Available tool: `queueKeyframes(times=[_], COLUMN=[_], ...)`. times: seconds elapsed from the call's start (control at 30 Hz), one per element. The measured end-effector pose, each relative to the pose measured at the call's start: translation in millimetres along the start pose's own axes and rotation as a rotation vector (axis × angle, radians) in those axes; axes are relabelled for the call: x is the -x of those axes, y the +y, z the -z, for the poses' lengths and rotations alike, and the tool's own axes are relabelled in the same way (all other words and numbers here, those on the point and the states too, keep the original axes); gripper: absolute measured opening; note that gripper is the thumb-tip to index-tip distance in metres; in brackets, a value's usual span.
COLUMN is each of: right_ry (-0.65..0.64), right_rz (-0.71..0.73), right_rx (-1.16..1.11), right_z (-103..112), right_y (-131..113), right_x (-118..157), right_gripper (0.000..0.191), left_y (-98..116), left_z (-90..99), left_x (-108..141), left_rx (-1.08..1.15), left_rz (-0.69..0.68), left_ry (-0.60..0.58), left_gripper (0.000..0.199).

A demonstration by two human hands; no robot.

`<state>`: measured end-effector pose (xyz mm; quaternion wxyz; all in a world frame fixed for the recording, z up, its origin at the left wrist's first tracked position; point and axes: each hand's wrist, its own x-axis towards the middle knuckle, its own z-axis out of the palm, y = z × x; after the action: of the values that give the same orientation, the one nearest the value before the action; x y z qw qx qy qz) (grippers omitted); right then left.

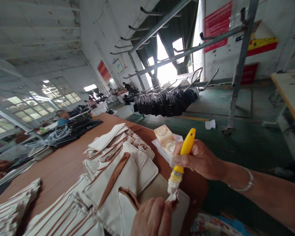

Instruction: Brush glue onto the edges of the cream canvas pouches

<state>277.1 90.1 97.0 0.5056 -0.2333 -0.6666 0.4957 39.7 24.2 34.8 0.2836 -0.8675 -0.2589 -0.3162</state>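
Observation:
My right hand point(195, 159) is wrapped round a brush with a yellow handle point(188, 142). Its bristles point(174, 183), coated with a whitish substance, touch the edge of a piece beside my left fingertips. My left hand point(152, 218) pinches that piece's edge at the bottom centre; most of the piece lies behind the fingers. White leather-like pieces with brown trim point(120, 173) are heaped on the brown table to the left. Past my right hand, a tan container with round white-crusted recesses point(164, 136) rests on a white sheet at the table's edge.
The brown table point(64, 157) stretches away to the left, with more striped white pieces point(12, 206) at lower left. Beyond it stands a metal rack point(241, 65) above a row of black items point(164, 105). A pale tabletop point(291, 88) is at right. People sit farther back.

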Motion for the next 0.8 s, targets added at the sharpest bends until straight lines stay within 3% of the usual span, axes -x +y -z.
queueKeyframes(times=[0.2,0.27,0.4,0.57,0.67,0.8], right_ry=[-0.386,-0.362,-0.145,-0.355,-0.192,0.282], right_rz=[-0.108,-0.104,-0.053,-0.158,-0.150,-0.061], right_rx=[-0.017,-0.042,-0.057,-0.071,-0.162,-0.207], right_z=[8.7,13.3,8.8,1.6,12.1,31.1], right_y=[-5.6,-9.6,-10.3,-1.7,0.1,5.3], right_x=[-4.8,-4.2,-1.9,4.0,9.5,21.7], right_gripper=[0.026,0.025,0.026,0.025,0.026,0.027], left_y=[0.2,-0.4,-1.9,0.1,-3.2,-24.2], left_z=[14.8,11.4,0.5,7.9,10.3,12.0], left_x=[-6.2,-4.6,1.5,9.8,10.3,-5.0], left_rx=[0.015,0.007,0.003,0.063,0.096,0.113], left_rz=[-0.006,-0.025,-0.040,0.082,0.248,0.534], left_ry=[-0.225,-0.133,0.025,-0.166,-0.237,-0.233], left_gripper=[0.017,0.017,0.021,0.015,0.010,0.012])
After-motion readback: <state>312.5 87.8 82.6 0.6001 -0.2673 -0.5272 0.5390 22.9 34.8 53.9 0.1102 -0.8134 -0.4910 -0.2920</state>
